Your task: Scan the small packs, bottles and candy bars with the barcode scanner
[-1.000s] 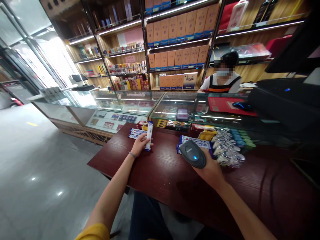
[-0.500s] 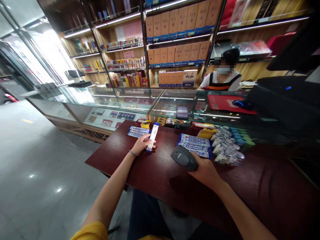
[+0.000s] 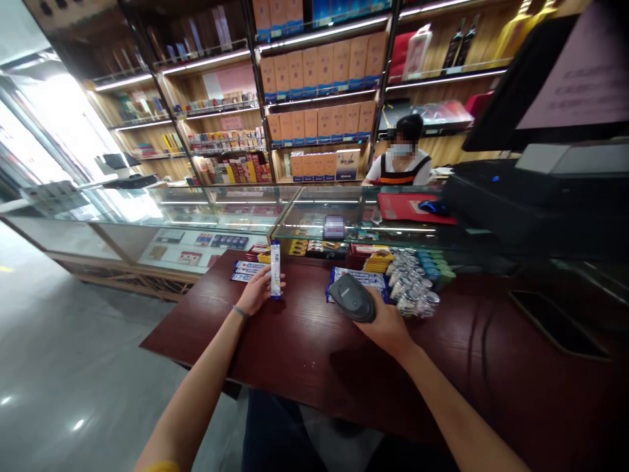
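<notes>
My left hand [image 3: 256,290] grips a slim blue-and-white packet [image 3: 276,270], held nearly upright just above the dark red table [image 3: 295,334]. In my right hand [image 3: 386,321] is a black barcode scanner [image 3: 352,298], its head pointing left toward the packet, with a gap between them. Behind the left hand lie a few similar packets [image 3: 246,270]. More blue-and-white packets [image 3: 361,276] lie behind the scanner, which partly covers them. Beside these stand several clear, silver-lidded containers [image 3: 413,288] and yellow packs [image 3: 378,261].
A glass display counter [image 3: 221,210] runs along the table's back. Behind it sits a masked person [image 3: 400,164]. At right are a monitor [image 3: 545,85], a dark machine [image 3: 515,203] and a flat black device [image 3: 555,321]. A red mouse pad [image 3: 400,206] lies on the glass.
My view has swung right, bringing the monitor and flat black device further into sight. The packet in my left hand has turned from a slant to nearly upright. Both hands keep their holds.
</notes>
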Demonstrator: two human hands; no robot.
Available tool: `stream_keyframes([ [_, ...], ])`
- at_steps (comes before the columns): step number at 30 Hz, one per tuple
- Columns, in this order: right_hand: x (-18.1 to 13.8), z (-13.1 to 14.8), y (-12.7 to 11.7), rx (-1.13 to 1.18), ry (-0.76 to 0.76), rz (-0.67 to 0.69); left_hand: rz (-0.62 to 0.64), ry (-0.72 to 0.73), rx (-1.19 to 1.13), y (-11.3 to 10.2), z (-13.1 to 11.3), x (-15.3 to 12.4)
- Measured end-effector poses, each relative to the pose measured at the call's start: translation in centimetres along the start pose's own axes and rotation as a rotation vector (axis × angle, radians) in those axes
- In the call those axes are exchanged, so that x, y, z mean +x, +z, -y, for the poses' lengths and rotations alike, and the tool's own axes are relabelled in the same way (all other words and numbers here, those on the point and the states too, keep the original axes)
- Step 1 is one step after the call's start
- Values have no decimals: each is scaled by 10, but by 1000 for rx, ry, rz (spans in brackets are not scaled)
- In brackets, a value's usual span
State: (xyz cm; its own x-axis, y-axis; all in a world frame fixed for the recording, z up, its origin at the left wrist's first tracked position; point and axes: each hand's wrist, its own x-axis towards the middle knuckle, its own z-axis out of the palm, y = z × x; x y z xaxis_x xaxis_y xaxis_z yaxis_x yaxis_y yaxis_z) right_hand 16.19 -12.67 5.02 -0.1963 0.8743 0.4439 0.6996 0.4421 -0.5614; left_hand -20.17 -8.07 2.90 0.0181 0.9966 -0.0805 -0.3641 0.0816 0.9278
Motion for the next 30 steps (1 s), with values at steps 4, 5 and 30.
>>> stream_keyframes([
  [4, 3, -7, -9, 76, 141, -82, 43, 48, 14, 18, -9, 6],
  [5, 4, -9, -11, 100, 170, -111, 50, 63, 30, 25, -10, 8],
  [30, 15, -36, -38, 206, 261, -534, 380, 812, 1497, 175, 76, 46],
])
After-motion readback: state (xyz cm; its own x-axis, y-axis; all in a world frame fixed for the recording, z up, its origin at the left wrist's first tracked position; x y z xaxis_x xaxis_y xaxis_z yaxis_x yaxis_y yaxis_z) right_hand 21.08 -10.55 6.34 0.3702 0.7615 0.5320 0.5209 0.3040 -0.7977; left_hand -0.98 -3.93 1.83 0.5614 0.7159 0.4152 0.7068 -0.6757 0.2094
